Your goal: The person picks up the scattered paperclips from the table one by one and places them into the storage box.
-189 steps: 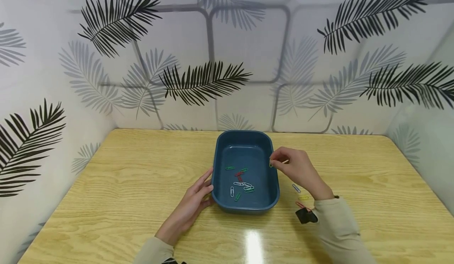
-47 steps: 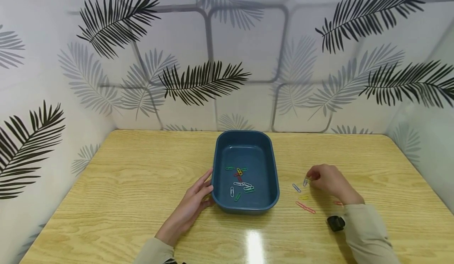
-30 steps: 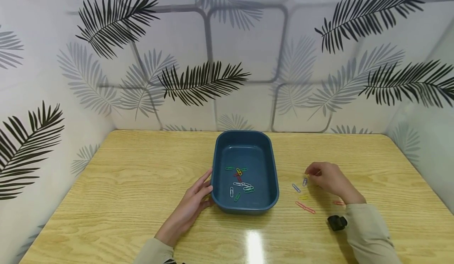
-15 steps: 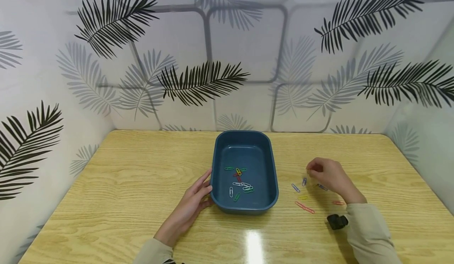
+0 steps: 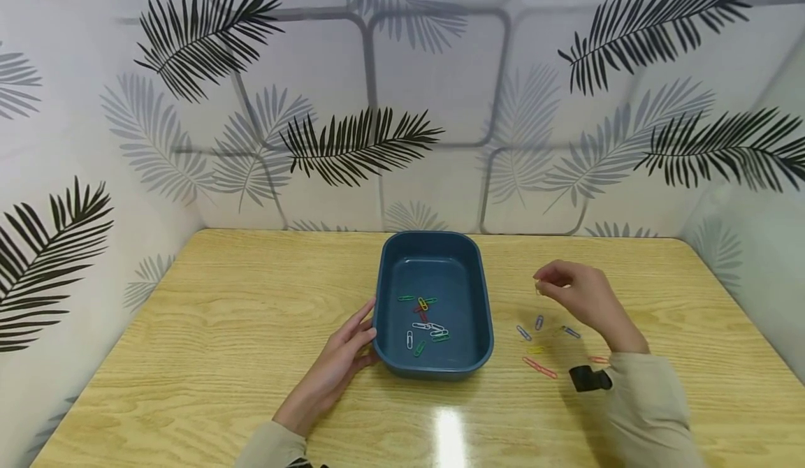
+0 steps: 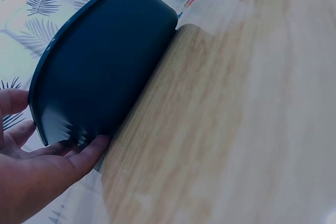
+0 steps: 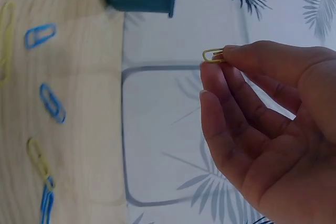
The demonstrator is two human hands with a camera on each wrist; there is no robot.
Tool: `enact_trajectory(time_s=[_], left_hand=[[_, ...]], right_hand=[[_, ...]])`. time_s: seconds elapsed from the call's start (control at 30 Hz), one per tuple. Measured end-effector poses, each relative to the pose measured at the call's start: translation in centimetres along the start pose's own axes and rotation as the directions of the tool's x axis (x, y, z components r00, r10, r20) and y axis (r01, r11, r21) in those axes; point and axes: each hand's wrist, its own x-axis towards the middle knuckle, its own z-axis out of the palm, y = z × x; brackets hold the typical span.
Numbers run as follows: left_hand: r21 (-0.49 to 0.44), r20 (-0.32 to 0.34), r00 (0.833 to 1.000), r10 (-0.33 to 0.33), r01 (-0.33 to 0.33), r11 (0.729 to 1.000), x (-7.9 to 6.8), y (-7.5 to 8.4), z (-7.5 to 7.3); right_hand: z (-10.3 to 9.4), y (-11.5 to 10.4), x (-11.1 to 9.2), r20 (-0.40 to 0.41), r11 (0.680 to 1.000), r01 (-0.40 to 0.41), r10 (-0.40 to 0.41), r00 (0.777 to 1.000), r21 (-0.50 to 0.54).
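My right hand (image 5: 585, 304) pinches a yellow paper clip (image 7: 212, 55) between thumb and fingertip, raised above the table to the right of a dark blue tray (image 5: 434, 279). Along the tray's left side, my left hand (image 5: 339, 360) touches the wall with fairly straight fingers (image 6: 86, 156). Inside lie green, white and red paper clips, with a yellow paper clip (image 5: 423, 304) among them. Below my right hand, blue paper clips (image 5: 539, 323) and another yellow paper clip (image 5: 536, 350) lie on the table. At the right wrist view's lower left, a yellow clip touches or hooks a blue one.
Two pinkish-red paper clips (image 5: 539, 367) lie end to end nearer the front, and another red clip (image 5: 599, 360) is by the right sleeve. The wooden table (image 5: 264, 279) ends at a wall (image 5: 440, 195) with a leaf pattern.
The yellow clip held at the tray's right edge earlier now lies inside. My right hand went right to the loose clips and has risen with another yellow clip. The left hand stayed put.
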Motion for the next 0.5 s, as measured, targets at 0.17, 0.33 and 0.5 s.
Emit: enact_trajectory(time_s=[0.17, 0.33, 0.5], left_hand=[[0.001, 0.000, 1.000, 0.002, -0.002, 1.000, 0.0, 0.0, 0.0], [-0.001, 0.004, 1.000, 0.002, -0.002, 1.000, 0.0, -0.1, 0.0], [-0.006, -0.003, 1.000, 0.002, -0.002, 1.000, 0.1, -0.2, 0.0]], right_hand=[[0.0, -1.4, 0.5, -0.025, 1.000, -0.005, 0.006, 1.000, 0.017], [0.1, -2.6, 0.7, -0.037, 0.999, 0.011, -0.009, 0.999, 0.045], [0.6, -3.4, 0.8, -0.071, 0.997, 0.030, -0.026, 0.997, 0.067]])
